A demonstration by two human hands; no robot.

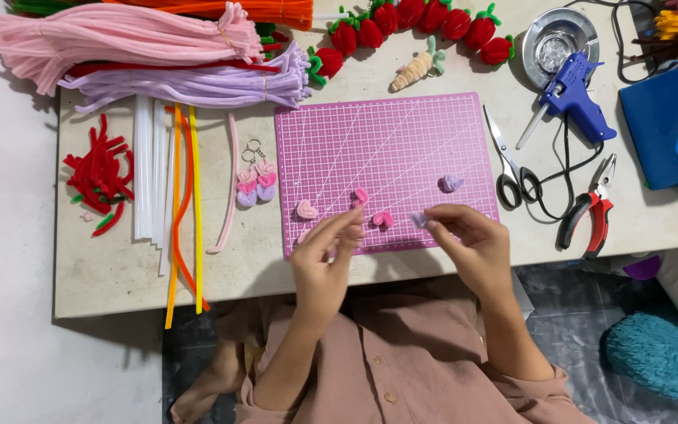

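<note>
a: head view first. what have i got in my right hand?

b: a small lilac fuzzy piece, pinched between your thumb and fingertips over the near edge of the pink cutting mat. it looks like a curled bit of chenille stem, so i'd judge it very light and soft on the outside, with a bendable wire core.

a: so it won't slip from me?

b: probably not, the fuzz grips. i'd say a hard squeeze could crush the curl, so hold it at the sides with the fingertips, lightly.

a: and my left hand?

b: its fingers are drawn together and pointing toward the lilac piece, just beside it. there seems to be a bit of pink under those fingers, but i cannot tell whether you are gripping it or only hovering there.

a: what lies around on the mat?

b: a pink heart shape, two pink curls near your fingertips, and another lilac curl toward the mat's right edge. scissors lie right of the mat, red pliers by the desk's right near corner, a blue glue gun toward the far right corner, and bundles of pink and lilac stems at the far left.
</note>
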